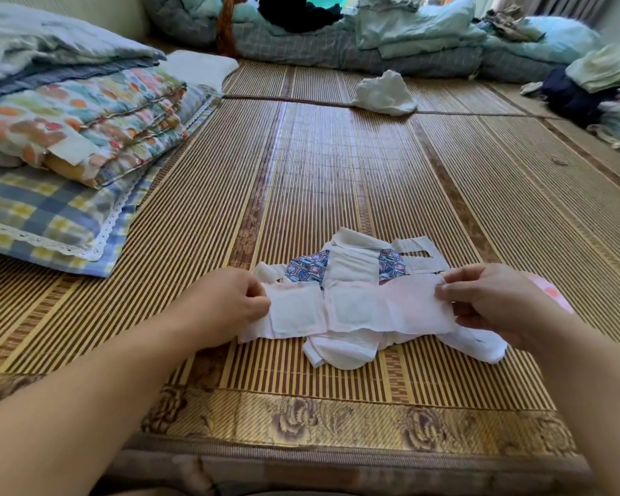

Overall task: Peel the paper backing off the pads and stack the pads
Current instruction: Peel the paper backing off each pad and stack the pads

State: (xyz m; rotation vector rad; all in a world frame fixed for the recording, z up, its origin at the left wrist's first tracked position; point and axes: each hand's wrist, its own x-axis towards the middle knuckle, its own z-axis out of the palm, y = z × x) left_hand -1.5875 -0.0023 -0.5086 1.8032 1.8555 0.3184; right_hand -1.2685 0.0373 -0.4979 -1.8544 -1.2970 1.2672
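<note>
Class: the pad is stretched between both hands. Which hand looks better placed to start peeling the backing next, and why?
Probably the right hand: its fingertips pinch the pad at the very end edge, where a layer could separate. The left hand grips flatter, suited to anchoring.

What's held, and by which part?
One long white-and-pink pad, stretched flat: left hand pinches its left end, right hand its right end.

A long white pad [358, 309], faintly pink, is stretched out flat and crosswise just above the heap of pads [351, 270], white ones mixed with blue-patterned wrappers, lying jumbled.
</note>
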